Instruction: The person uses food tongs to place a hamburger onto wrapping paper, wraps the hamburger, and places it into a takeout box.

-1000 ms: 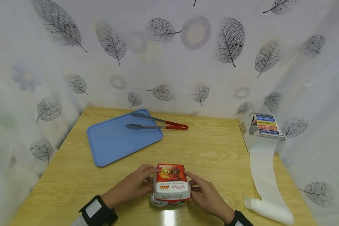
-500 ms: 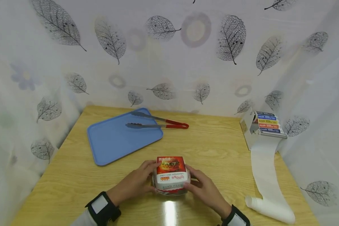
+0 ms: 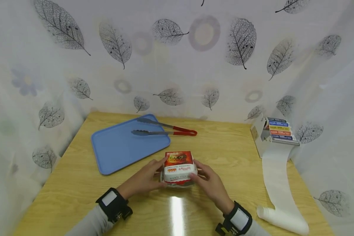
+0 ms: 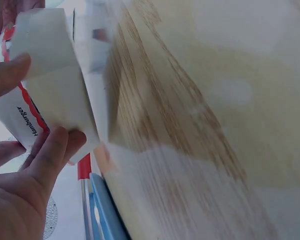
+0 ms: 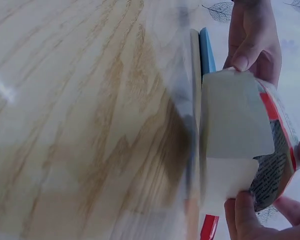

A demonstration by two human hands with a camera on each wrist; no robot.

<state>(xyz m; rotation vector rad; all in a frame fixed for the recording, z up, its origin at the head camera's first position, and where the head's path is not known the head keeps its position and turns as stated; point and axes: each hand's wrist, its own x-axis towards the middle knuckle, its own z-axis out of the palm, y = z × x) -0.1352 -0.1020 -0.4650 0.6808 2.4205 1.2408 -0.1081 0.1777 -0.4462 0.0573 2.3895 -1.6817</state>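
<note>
Between both hands is a hamburger box [image 3: 178,167] with a burger picture on a red top and white printed sides. My left hand [image 3: 143,177] grips its left side, and my right hand [image 3: 211,185] holds the right side with the thumb at the near face. From the left wrist, the box's plain pale underside [image 4: 52,75] shows, with fingers [image 4: 50,152] of the left hand under it. In the right wrist view, a gap at the box's red edge reveals dark printed paper [image 5: 270,172] inside.
Beyond the hands a blue tray [image 3: 127,147] lies at the back left. Tongs [image 3: 177,132] with red handles rest partly on it. At the right stands a dispenser box [image 3: 278,131] with colored labels, its white paper strip [image 3: 278,183] unrolled towards the front.
Both hands have carried the hamburger box away from the person, towards the tray and tongs. The right thumb has come onto its near face. Tray and tongs stay put.
</note>
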